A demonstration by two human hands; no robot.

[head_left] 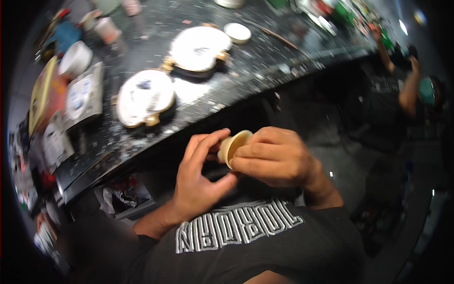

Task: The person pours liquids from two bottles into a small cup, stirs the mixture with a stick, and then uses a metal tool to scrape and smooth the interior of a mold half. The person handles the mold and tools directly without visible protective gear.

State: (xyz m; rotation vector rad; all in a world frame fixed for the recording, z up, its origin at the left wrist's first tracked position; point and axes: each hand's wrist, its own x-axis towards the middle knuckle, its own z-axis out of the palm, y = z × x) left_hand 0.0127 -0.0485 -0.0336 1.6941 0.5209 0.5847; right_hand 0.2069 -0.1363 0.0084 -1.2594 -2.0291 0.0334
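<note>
Nearest us is a black shirt [265, 241] with white outlined lettering across it, and just beyond it both bare hands meet around a small cream cup [234, 147]. The cup is held in the air between them, short of the bench [236, 71], tilted so that its mouth faces the right hand [279, 158]. That hand's grip is clamped on the cup, its fingers bent over the rim. The left hand [196, 182] has its fingertips at the cup's outer left side and its thumb spread low, near the rim; we cannot tell whether its grip is clamped there. Past the left forearm, below the bench, we see an open grey box [125, 196] with crumpled plastic in it. The bench is dark, glossy and speckled with pale flecks. Near its front edge lies a round white piece with gold-coloured fittings [144, 97]; a similar larger white piece [198, 47] lies just behind it, and a small white dish [237, 33] sits beside that. A thin brown stick [279, 38] lies to the right. At the left we find a white bowl [75, 58] next to a square panel with a blue pattern [84, 97]. Far to the right, a person in dark clothing [388, 102] has raised arms.
</note>
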